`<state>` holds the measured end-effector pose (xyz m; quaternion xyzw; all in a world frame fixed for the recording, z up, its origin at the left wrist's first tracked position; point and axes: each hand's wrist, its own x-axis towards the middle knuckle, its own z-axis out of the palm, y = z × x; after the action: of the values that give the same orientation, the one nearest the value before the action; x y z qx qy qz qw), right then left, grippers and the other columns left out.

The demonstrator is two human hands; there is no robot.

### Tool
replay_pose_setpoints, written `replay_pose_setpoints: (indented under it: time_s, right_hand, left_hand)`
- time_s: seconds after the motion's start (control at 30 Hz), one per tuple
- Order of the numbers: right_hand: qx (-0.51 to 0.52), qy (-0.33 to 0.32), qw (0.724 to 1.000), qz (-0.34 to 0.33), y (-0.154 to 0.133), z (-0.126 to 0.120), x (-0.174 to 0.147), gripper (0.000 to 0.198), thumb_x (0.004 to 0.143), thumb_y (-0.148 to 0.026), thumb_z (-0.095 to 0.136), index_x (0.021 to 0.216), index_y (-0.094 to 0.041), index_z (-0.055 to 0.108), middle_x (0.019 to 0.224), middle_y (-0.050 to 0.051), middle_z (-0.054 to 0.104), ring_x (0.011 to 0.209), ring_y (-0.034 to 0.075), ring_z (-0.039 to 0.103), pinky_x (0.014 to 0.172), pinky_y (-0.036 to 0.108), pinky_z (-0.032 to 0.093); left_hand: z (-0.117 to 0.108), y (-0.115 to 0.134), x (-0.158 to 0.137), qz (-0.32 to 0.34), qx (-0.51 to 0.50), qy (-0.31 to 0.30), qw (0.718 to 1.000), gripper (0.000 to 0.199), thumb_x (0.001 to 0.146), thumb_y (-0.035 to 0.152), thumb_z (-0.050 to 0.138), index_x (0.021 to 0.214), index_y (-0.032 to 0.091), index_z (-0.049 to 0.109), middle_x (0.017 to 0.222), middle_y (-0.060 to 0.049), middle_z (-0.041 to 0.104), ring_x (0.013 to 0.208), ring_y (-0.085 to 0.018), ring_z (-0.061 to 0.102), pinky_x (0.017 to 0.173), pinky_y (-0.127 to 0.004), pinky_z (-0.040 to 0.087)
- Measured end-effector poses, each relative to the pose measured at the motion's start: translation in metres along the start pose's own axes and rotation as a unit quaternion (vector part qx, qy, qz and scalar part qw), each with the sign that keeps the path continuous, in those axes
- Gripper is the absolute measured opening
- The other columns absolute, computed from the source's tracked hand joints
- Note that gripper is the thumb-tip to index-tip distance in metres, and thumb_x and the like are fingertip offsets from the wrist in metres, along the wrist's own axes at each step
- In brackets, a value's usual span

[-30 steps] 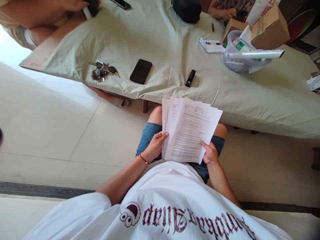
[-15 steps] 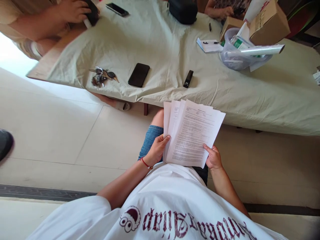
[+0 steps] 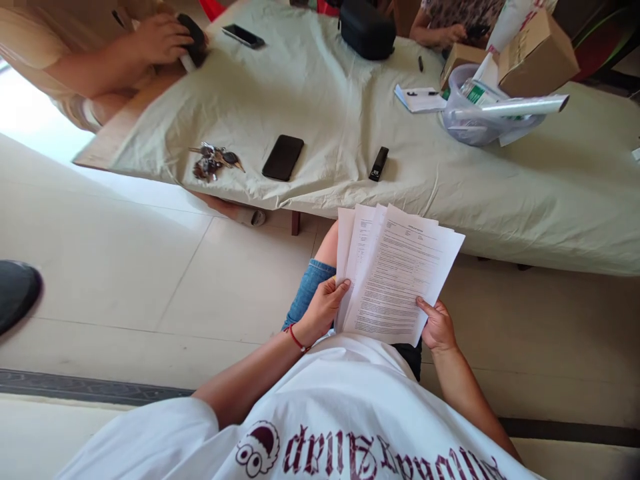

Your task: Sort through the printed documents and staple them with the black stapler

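Several printed paper sheets (image 3: pixel 400 280) are fanned out over my lap. My left hand (image 3: pixel 326 305) is closed on their left edge, thumb on top. At the lower right edge, my right hand (image 3: pixel 438 325) pinches the sheets with its thumb across the front page. Small printed text covers the top sheet; the ones behind show only as strips on the left and slivers at the upper right. Just beyond the papers, on the cloth-covered table, lies a small black stapler-like object (image 3: pixel 379 164). A black phone (image 3: pixel 283 157) rests to its left.
The table (image 3: pixel 330 100) also bears a bunch of keys (image 3: pixel 215 161), another phone (image 3: pixel 243 37), a black case (image 3: pixel 367 30), a notepad (image 3: pixel 420 100), a plastic basket (image 3: pixel 467 127) and a cardboard box (image 3: pixel 539 57). Two other people sit at its far side and left end.
The view has shifted slightly, so the table, papers and both hands appear a little lower and mostly further right. Both hands keep their hold on the sheets.
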<state>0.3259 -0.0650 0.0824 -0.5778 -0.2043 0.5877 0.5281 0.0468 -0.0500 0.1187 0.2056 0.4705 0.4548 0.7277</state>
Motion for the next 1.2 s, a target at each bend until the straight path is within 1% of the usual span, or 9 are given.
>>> replay_pose_setpoints:
  time_s: [0.33, 0.47, 0.57, 0.7, 0.77, 0.83, 0.97, 1.13, 1.2]
  right_hand:
    - [0.007, -0.005, 0.999, 0.032, -0.006, -0.004, -0.003, 0.046, 0.06, -0.041, 0.1, 0.097, -0.021, 0.082, 0.11, 0.01, 0.084, 0.105, 0.035, 0.08, 0.105, 0.053, 0.061]
    - [-0.011, -0.044, 0.998, 0.045, 0.001, -0.003, 0.001, 0.045, 0.061, -0.04, 0.1, 0.097, -0.02, 0.082, 0.104, 0.01, 0.085, 0.109, 0.035, 0.079, 0.108, 0.053, 0.06]
    - [-0.02, -0.06, 0.997, 0.034, 0.002, -0.002, 0.009, 0.046, 0.061, -0.04, 0.101, 0.098, -0.02, 0.082, 0.101, 0.009, 0.085, 0.109, 0.035, 0.08, 0.107, 0.052, 0.061]
    - [-0.009, -0.037, 0.999, 0.018, 0.0, -0.003, 0.024, 0.048, 0.06, -0.041, 0.101, 0.1, -0.021, 0.083, 0.111, 0.009, 0.084, 0.11, 0.033, 0.079, 0.107, 0.048, 0.061]
    - [-0.007, -0.04, 0.999, 0.02, 0.0, -0.004, 0.031, 0.049, 0.059, -0.042, 0.102, 0.1, -0.021, 0.083, 0.11, 0.009, 0.084, 0.109, 0.033, 0.08, 0.108, 0.048, 0.061]
    - [-0.006, -0.055, 0.998, 0.027, -0.001, -0.003, 0.038, 0.049, 0.059, -0.043, 0.102, 0.099, -0.021, 0.083, 0.108, 0.008, 0.084, 0.107, 0.033, 0.08, 0.107, 0.05, 0.061]
    - [0.003, -0.091, 0.994, 0.067, -0.005, -0.004, 0.049, 0.051, 0.059, -0.049, 0.101, 0.097, -0.02, 0.083, 0.105, 0.01, 0.084, 0.102, 0.034, 0.081, 0.103, 0.051, 0.063]
    - [-0.01, -0.151, 0.982, 0.112, -0.016, -0.014, 0.054, 0.055, 0.063, -0.051, 0.099, 0.106, -0.021, 0.084, 0.107, 0.009, 0.084, 0.105, 0.032, 0.08, 0.106, 0.048, 0.061]
    - [-0.025, -0.178, 0.975, 0.127, -0.02, -0.018, 0.051, 0.053, 0.065, -0.051, 0.098, 0.107, -0.021, 0.084, 0.108, 0.009, 0.084, 0.109, 0.031, 0.079, 0.108, 0.048, 0.06]
  left_hand:
    - [0.0, -0.004, 0.003, 0.003, 0.024, -0.002, 1.0, 0.055, 0.07, 0.066, 0.092, 0.094, 0.019, 0.078, 0.084, -0.006, 0.079, 0.081, -0.024, 0.072, 0.072, -0.032, 0.055]
    - [-0.006, -0.008, 0.015, 0.003, 0.025, 0.011, 1.0, 0.057, 0.066, 0.067, 0.093, 0.09, 0.019, 0.076, 0.08, -0.004, 0.078, 0.078, -0.024, 0.073, 0.068, -0.03, 0.054]
    - [-0.008, -0.008, 0.022, -0.027, 0.005, 0.009, 1.0, 0.055, 0.063, 0.061, 0.097, 0.091, 0.019, 0.076, 0.085, -0.006, 0.079, 0.079, -0.024, 0.074, 0.071, -0.032, 0.056]
    - [-0.009, -0.009, 0.027, -0.088, -0.041, -0.022, 0.995, 0.06, 0.055, 0.051, 0.104, 0.098, 0.018, 0.08, 0.094, -0.01, 0.082, 0.083, -0.026, 0.076, 0.077, -0.035, 0.061]
    - [-0.007, -0.012, 0.03, -0.114, -0.033, -0.024, 0.993, 0.061, 0.05, 0.052, 0.105, 0.092, 0.015, 0.082, 0.091, -0.013, 0.082, 0.082, -0.027, 0.077, 0.076, -0.035, 0.061]
    - [-0.005, -0.017, 0.033, -0.126, -0.011, -0.014, 0.992, 0.058, 0.05, 0.051, 0.104, 0.088, 0.014, 0.082, 0.087, -0.014, 0.082, 0.081, -0.029, 0.078, 0.071, -0.034, 0.061]
    - [0.002, -0.021, 0.04, -0.113, 0.014, 0.03, 0.993, 0.05, 0.055, 0.043, 0.102, 0.09, 0.013, 0.082, 0.082, -0.013, 0.081, 0.08, -0.031, 0.079, 0.063, -0.033, 0.06]
    - [0.004, -0.015, 0.037, -0.144, -0.002, 0.055, 0.988, 0.044, 0.051, 0.033, 0.104, 0.085, 0.016, 0.081, 0.082, -0.011, 0.082, 0.089, -0.035, 0.08, 0.073, -0.038, 0.065]
    - [0.001, -0.012, 0.031, -0.16, -0.006, 0.054, 0.986, 0.042, 0.054, 0.029, 0.103, 0.089, 0.017, 0.082, 0.083, -0.011, 0.083, 0.093, -0.036, 0.081, 0.08, -0.039, 0.067]
